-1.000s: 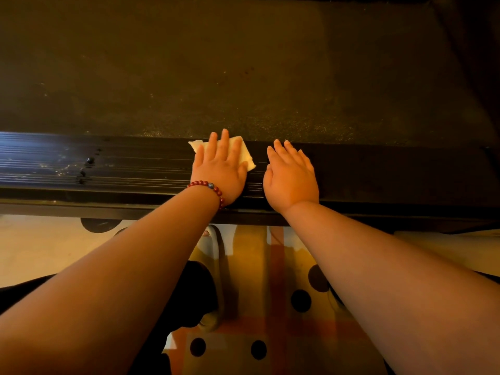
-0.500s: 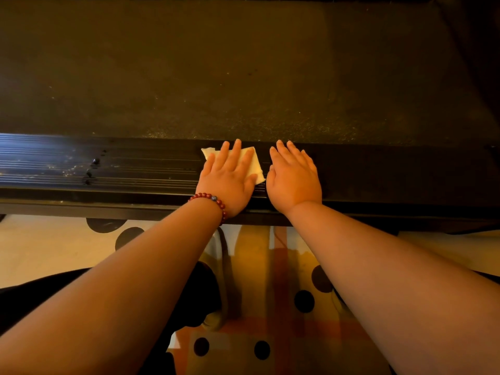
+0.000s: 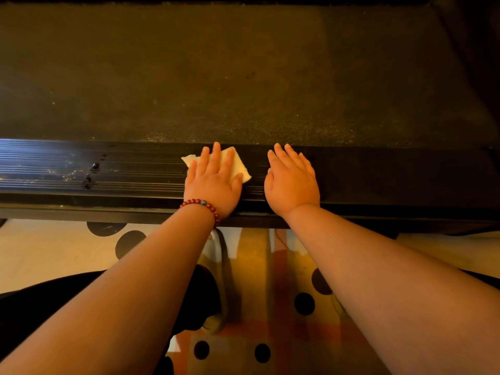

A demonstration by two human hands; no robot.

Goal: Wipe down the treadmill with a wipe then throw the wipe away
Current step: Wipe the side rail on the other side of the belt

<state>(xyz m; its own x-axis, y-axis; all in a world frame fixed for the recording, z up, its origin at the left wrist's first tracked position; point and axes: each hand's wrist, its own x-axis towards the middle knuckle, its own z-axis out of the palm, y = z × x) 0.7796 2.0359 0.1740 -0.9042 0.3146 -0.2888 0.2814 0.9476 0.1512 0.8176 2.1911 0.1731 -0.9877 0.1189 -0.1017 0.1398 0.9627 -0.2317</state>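
Black treadmill (image 3: 243,77) fills the far half, its ribbed side rail (image 3: 121,171) running left to right. Both hands lie flat there, fingers straight: the left hand (image 3: 213,182) presses the pale wipe (image 3: 238,163) down, the right hand (image 3: 292,182) rests bare beside it. Wiping is under way; dust specks (image 3: 67,169) at left likely call for a leftward stroke.

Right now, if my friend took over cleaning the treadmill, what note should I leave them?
Left hand: flat, fingers straight, pressing the wipe onto the side rail.
Right hand: flat on the same rail beside it, holding nothing.
Done: wiping is under way on the rail; I cannot tell how much is clean.
Left: pale specks show on the rail further left, and the belt looks dusty, so both likely need wiping. Then throw the wipe away; no bin is in view.
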